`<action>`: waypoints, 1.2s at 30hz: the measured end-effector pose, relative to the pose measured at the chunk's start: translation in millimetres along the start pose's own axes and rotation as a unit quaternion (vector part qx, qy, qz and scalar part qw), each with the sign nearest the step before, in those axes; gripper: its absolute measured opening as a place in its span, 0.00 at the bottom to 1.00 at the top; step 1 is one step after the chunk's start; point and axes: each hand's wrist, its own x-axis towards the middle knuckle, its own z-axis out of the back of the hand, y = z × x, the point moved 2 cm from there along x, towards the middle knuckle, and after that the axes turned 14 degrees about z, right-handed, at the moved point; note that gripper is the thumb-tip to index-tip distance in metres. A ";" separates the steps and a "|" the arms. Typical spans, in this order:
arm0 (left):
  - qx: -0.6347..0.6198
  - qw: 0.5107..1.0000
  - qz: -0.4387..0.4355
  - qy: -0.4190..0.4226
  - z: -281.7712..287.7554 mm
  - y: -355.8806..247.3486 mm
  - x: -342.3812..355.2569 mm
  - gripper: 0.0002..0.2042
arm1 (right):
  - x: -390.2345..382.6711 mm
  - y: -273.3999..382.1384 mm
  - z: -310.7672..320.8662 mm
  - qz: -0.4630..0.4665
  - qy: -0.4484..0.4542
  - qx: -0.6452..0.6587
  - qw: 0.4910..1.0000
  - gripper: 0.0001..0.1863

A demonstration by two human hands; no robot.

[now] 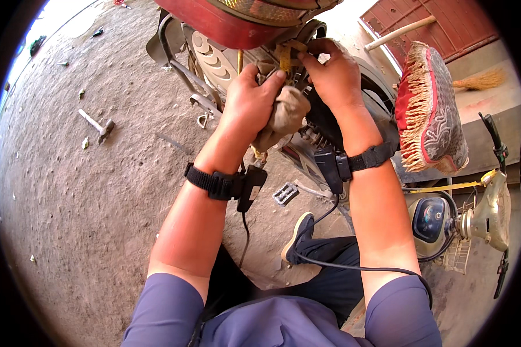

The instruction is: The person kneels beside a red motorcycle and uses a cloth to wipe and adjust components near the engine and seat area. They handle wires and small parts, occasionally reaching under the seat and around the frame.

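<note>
My left hand (250, 95) is closed on a crumpled grey-brown cloth (289, 108), its thumb pressing on the top. A yellow strap (285, 58) rises from the cloth toward my right hand (334, 75). The right fingers are pinched at the strap's upper end; their tips are partly hidden. Both hands are at the rear of a motorbike, just below its red tail section (231, 29) with the amber-and-red lamp. Beneath the hands, dark mechanical parts of the bike show only in part.
On the rough ground at left lies a hammer (101, 127). A pedal-like metal piece (285, 194) lies near my shoe (300, 237). To the right are a fringed seat cushion (440, 110), a broom (479, 80) and a scooter's front end (431, 220). Cables (353, 267) trail from my wrist straps.
</note>
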 end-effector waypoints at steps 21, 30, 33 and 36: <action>0.311 0.878 -0.270 -0.245 -20.5 -13.2 24.1 0.12 | -4.1 3.3 -5.4 0.069 -0.065 0.034 0.995 0.15; 0.292 0.921 -0.193 -0.171 -22.1 -21.6 27.3 0.14 | -4.8 1.0 -7.8 0.080 -0.115 0.017 0.990 0.12; 0.260 0.933 -0.199 -0.151 -17.6 -20.1 20.3 0.19 | -1.6 4.4 -6.7 0.091 -0.114 -0.015 0.989 0.09; 0.242 0.929 -0.238 -0.148 -14.2 -9.3 14.7 0.25 | 4.7 2.0 -2.5 0.152 -0.112 -0.073 0.979 0.08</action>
